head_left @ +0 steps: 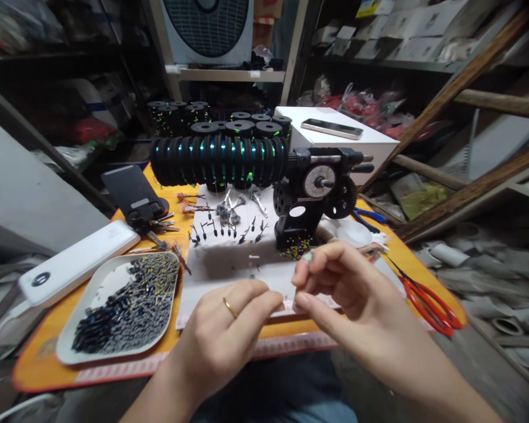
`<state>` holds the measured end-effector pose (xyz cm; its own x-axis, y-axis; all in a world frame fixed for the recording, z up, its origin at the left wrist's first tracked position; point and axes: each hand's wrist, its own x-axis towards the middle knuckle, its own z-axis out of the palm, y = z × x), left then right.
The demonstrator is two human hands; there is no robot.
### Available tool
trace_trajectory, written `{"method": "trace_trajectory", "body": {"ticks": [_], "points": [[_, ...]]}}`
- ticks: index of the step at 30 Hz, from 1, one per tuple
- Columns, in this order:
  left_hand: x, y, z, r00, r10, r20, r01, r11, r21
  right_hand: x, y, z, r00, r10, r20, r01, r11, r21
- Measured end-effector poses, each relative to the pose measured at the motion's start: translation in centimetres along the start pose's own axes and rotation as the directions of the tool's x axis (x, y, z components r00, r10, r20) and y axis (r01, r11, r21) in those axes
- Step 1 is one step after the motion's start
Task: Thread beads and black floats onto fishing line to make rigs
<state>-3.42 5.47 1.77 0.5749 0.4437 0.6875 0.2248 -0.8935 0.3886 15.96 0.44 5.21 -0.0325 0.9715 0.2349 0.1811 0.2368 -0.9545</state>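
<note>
My left hand (pixel 229 329), with a gold ring, pinches its thumb and finger together over the white sheet (pixel 211 264). Close beside it on the right, my right hand (pixel 352 299) is also closed in a pinch. Anything tiny held at the fingertips is too small to make out. Beyond the hands, several small black parts with brown leads (pixel 223 230) stand in rows on the sheet. Behind them is a black hand-cranked coil winder (pixel 304 194) with a round dial and a long row of black rings (pixel 220 158) on its shaft.
A white tray (pixel 110 270) of small black and grey parts stands at the left, by a white power bank (pixel 79 264) and a black folding stand (pixel 134 191). Red-handled scissors (pixel 432 305) and blue-handled pliers (pixel 370 215) lie right. A phone (pixel 332 128) rests on a white box (pixel 348 153).
</note>
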Motion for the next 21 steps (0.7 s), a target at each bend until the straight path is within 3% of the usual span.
{"method": "trace_trajectory", "body": {"ticks": [3, 6, 8, 10, 13, 15, 17, 21], "points": [[0.1, 0.9, -0.1, 0.981, -0.181, -0.065, 0.167, 0.969, -0.182, -0.5, 1.1, 1.9, 0.984, -0.037, -0.175, 0.068, 0.982, 0.177], [-0.1, 1.5, -0.4, 0.950, -0.305, -0.067, 0.271, 0.911, -0.312, -1.1, 1.7, 3.3, 0.914, -0.268, -0.304, 0.284, 0.959, 0.009], [-0.2, 1.7, -0.7, 0.941, -0.330, -0.074, 0.289, 0.898, -0.333, -1.4, 1.7, 3.4, 0.854, -0.468, -0.227, 0.419, 0.878, -0.233], [-0.4, 1.7, -1.1, 0.936, -0.343, -0.079, 0.297, 0.891, -0.343, -1.7, 1.6, 2.8, 0.821, -0.570, -0.036, 0.507, 0.756, -0.414], [-0.5, 1.7, -1.4, 0.927, -0.368, -0.071, 0.323, 0.881, -0.345, -1.9, 1.4, 1.4, 0.800, -0.568, 0.191, 0.566, 0.612, -0.552], [-0.5, 1.6, -1.5, 0.924, -0.376, -0.066, 0.334, 0.881, -0.336, -1.8, 1.4, 0.8, 0.792, -0.547, 0.271, 0.580, 0.540, -0.610], [-0.6, 1.6, -1.5, 0.926, -0.372, -0.061, 0.334, 0.885, -0.323, -1.6, 1.2, 0.6, 0.813, -0.509, 0.284, 0.556, 0.529, -0.641], [-0.7, 1.1, -1.6, 0.944, -0.329, -0.022, 0.312, 0.913, -0.262, -1.2, 0.8, 1.1, 0.869, -0.477, 0.135, 0.451, 0.647, -0.615]]}}
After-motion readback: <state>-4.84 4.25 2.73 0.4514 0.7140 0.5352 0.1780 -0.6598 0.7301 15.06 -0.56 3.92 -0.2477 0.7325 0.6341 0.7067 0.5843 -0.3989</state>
